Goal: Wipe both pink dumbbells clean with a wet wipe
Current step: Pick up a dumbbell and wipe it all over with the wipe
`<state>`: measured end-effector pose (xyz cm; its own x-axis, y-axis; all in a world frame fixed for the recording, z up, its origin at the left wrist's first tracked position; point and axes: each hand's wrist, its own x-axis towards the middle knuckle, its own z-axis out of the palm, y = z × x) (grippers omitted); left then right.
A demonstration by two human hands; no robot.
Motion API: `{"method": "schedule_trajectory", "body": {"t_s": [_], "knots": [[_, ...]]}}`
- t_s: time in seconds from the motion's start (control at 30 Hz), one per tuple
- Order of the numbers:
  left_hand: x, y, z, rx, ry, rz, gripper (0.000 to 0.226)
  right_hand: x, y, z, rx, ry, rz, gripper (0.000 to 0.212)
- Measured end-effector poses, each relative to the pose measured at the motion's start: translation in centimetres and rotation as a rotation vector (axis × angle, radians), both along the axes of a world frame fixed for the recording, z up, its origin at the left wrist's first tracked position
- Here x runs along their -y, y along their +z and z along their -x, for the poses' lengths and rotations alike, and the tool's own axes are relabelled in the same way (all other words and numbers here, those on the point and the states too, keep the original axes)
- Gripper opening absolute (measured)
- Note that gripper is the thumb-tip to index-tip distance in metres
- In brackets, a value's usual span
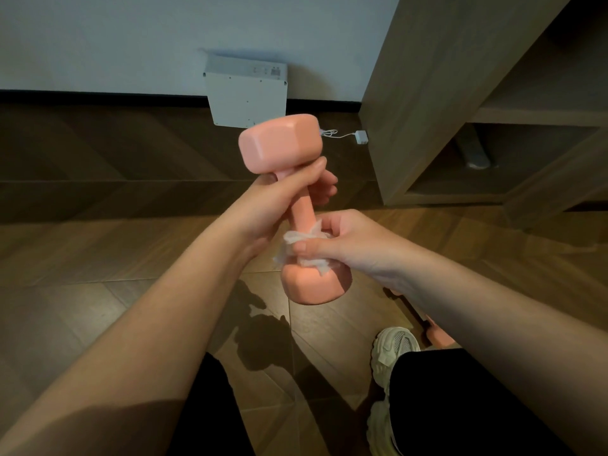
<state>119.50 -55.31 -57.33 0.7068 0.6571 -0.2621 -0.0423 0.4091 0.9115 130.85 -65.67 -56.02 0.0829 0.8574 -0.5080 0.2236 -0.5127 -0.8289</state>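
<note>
Wiping a pink dumbbell [301, 210] in mid-air over a wooden floor [98, 291].

Held nearly upright, top end leaning a little left, by the left hand [289, 190], with fingers curled tight round the handle just under the upper head. Gripped lower down by the right hand [348, 240], with a white wet wipe [296, 240] bunched between thumb and fingers and wrapped round the handle where it meets the lower head. Down on the floor, mostly hidden behind the right forearm, a second pink dumbbell [439, 339], just beside a pale sneaker [391, 350]. Farther back, against the wall, a white box [246, 97], with a small white plug [362, 137] and its cable near it. At right, a wooden shelf unit [427, 93].
</note>
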Motion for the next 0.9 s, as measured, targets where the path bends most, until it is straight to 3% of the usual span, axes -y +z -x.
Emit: {"method": "schedule_trajectory", "body": {"t_s": [0.07,0.17,0.37,0.47,0.73,0.9], "knots": [[0.0,0.0,0.2,-0.087,-0.091,-0.119,0.036,0.1,0.0,0.0,-0.057,-0.027,-0.014,0.026],[0.2,0.0,0.1,-0.16,-0.146,-0.125,0.047,0.2,-0.2,0.1,-0.088,-0.069,-0.04,0.024],[-1.0,-0.4,1.6,-0.271,-0.232,-0.023,0.056,0.3,-0.3,-0.4,-0.151,-0.178,-0.061,0.025],[-0.6,-1.1,2.3,-0.289,-0.234,0.182,0.059,-0.1,-0.2,-1.0,-0.22,-0.31,-0.095,0.029],[2.6,-1.5,1.9,-0.027,-0.131,0.735,0.072,-1.8,0.6,-1.7,-0.444,-0.665,-0.181,0.022],[3.8,-1.1,1.4,0.053,0.011,0.74,0.057,-1.9,0.8,-1.5,-0.49,-0.661,-0.217,0.034]]}}
